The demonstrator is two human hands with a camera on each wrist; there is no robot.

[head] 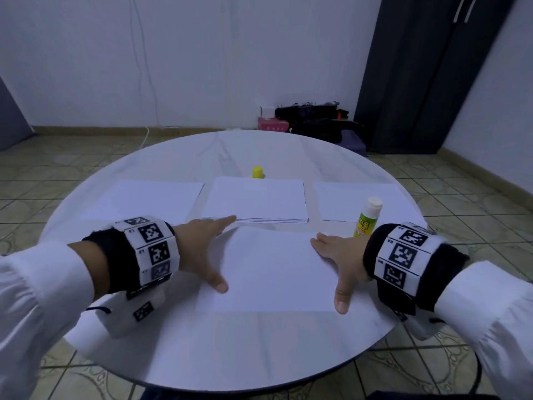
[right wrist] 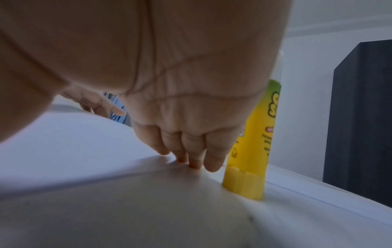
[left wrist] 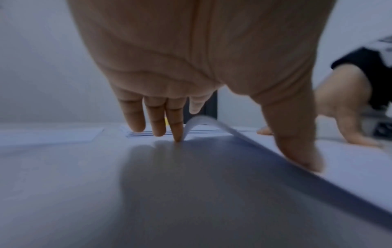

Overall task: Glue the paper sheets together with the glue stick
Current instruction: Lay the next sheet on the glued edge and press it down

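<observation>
A white paper sheet (head: 274, 269) lies at the front of the round white table (head: 202, 356), between my hands. My left hand (head: 202, 249) has straight fingers at the sheet's far left corner and its thumb on the left edge. In the left wrist view that edge (left wrist: 318, 174) is lifted and curled under the thumb. My right hand (head: 340, 255) rests with flat fingers on the far right corner, thumb along the right edge. The uncapped yellow glue stick (head: 366, 219) (right wrist: 254, 142) stands upright just beyond my right hand. Its yellow cap (head: 257, 172) sits behind a paper stack (head: 256, 200).
A single sheet (head: 150, 197) lies at the back left and another (head: 346, 200) at the back right, partly behind the glue stick. On the floor past the table are dark bags (head: 317, 122) and a pink box (head: 272, 124). A dark wardrobe (head: 418, 82) stands at the right.
</observation>
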